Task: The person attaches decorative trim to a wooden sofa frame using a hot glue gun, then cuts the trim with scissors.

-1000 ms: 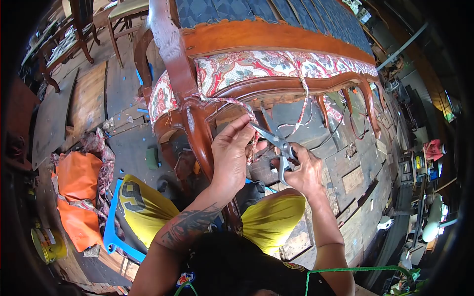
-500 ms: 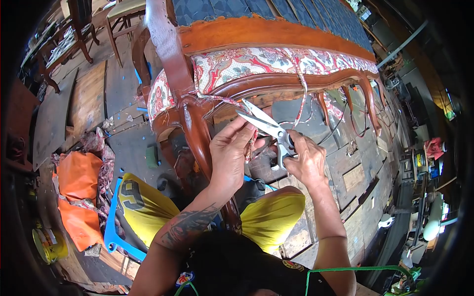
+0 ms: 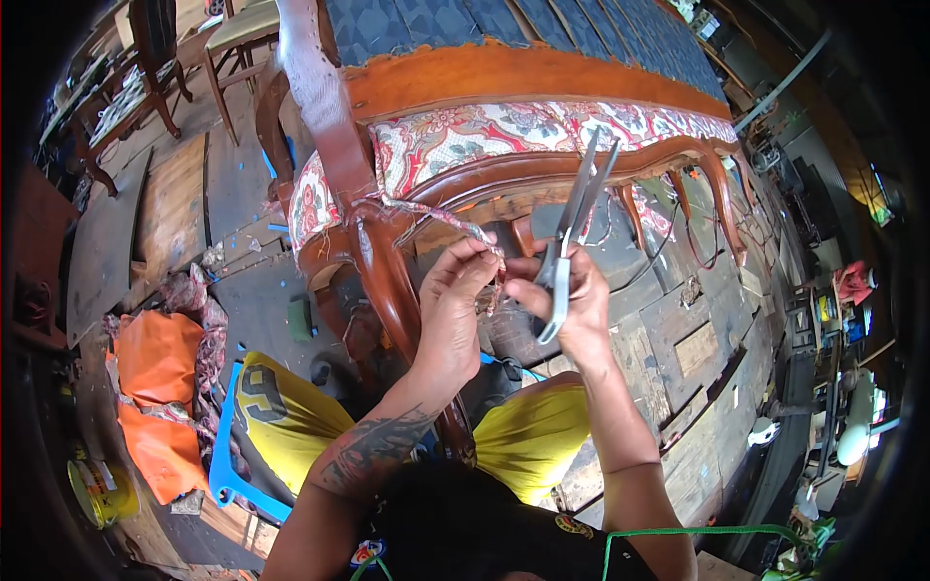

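Observation:
My left hand pinches the end of a floral fabric piping cord, which runs from the corner of a carved wooden sofa frame. In my right hand is a pair of scissors, blades pointing up and slightly apart. The thumb and fingers of that hand also reach toward the cord end beside my left fingertips; whether they grip it is hard to see. Floral upholstery fabric covers the sofa's seat edge behind both hands.
Blue patterned fabric covers the upper part of the sofa. An orange sheet bundle, a blue plastic piece and a yellow bucket are at left on the plank floor. Wooden chairs stand at the back left.
The scissors have swung from pointing left over my left hand to pointing upward. My right hand has moved left, its fingers now close to the cord end.

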Tool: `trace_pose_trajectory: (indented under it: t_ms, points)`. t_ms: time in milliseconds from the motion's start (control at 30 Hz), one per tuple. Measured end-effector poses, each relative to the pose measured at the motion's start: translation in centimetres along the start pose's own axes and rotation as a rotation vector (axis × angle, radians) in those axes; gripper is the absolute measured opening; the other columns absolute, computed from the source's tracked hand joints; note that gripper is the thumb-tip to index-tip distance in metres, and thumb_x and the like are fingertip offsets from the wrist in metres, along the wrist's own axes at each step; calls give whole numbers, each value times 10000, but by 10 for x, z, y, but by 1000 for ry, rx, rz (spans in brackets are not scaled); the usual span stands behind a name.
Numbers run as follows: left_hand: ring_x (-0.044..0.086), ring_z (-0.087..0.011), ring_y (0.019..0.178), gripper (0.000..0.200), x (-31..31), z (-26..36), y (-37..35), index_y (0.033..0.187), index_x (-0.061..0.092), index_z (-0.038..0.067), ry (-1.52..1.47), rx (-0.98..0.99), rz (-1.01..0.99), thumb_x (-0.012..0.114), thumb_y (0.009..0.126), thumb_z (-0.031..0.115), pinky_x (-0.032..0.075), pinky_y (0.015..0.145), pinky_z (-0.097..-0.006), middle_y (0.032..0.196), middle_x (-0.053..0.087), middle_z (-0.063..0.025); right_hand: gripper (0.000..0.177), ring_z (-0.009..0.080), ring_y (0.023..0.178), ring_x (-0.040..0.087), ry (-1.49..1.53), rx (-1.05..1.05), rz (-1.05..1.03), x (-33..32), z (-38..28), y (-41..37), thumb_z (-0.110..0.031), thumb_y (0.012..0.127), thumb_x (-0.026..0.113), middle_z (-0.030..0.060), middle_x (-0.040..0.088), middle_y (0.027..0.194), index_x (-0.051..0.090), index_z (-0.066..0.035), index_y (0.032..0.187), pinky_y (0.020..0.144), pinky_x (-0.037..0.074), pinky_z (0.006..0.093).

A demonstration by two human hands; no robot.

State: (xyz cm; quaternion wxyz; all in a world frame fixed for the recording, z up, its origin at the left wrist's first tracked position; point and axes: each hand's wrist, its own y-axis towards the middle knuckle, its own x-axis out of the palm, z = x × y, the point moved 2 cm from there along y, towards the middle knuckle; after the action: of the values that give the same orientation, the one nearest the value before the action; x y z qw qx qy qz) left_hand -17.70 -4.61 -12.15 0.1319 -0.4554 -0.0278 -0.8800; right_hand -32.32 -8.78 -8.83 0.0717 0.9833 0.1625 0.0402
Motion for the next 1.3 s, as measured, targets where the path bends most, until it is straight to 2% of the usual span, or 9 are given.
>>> trace_pose_trajectory:
  t_ms: [100,200,267,333,400,567,767,1033,1300]
  points:
    - [671,-133,1176,236,-4,-2,2,1278,706,53,14,-8,-2,678,1045,29,503,1057,-313,1335,712,-44,590,177,1018,761,60,-49,-2,12,6,4,78,861,870,142,776,1068,539,6,1344,875,628,298]
    - [663,-133,1188,272,0,7,2,1340,678,74,27,8,-7,654,1069,78,495,1078,-341,1371,706,-29,542,126,892,734,-83,-19,7,11,4,14,53,870,866,111,760,1033,569,20,1322,791,630,278]
    - [652,-136,1213,325,4,16,7,1421,633,102,-242,-92,30,630,1103,169,487,1099,-364,1386,702,-18,542,125,869,733,-75,22,3,9,-4,19,37,868,872,106,757,1018,575,23,1321,758,628,274]
    - [647,-140,1223,351,2,13,15,1450,612,114,-253,-85,-1,618,1116,221,485,1107,-369,1376,704,-17,560,124,810,729,-74,67,-5,7,-9,22,7,858,883,92,746,987,590,34,1334,672,624,269]
    - [643,-143,1234,381,1,11,17,1480,591,127,-265,-79,-33,606,1129,274,483,1115,-373,1367,706,-16,568,123,809,728,-69,106,-16,2,-10,26,8,857,880,91,746,985,591,36,1345,673,625,269]
    - [661,-155,1205,340,7,9,19,1392,642,138,-206,-42,70,655,1108,324,481,1129,-375,1290,724,2,597,122,801,722,-94,193,-22,-2,-17,29,14,853,875,97,744,978,589,45,1377,671,617,268]
    - [666,-152,1198,266,11,10,21,1265,690,139,-219,-63,121,719,1071,319,475,1135,-392,1242,744,15,617,109,776,701,-222,84,-33,-2,-27,30,23,859,861,100,740,984,572,56,1404,630,576,255]
    - [661,-132,1155,243,14,14,19,1203,703,162,-235,-79,151,758,1044,338,472,1137,-404,1193,746,48,616,127,1027,708,-411,-50,-43,3,-27,31,58,865,811,134,759,1130,558,75,1427,927,562,278]
    - [668,-120,1117,268,10,13,21,1230,704,173,-272,-119,108,769,1035,345,507,1100,-388,1165,751,50,600,121,1031,711,-537,-222,8,0,-13,31,45,863,823,111,766,1169,590,38,1415,923,568,280]
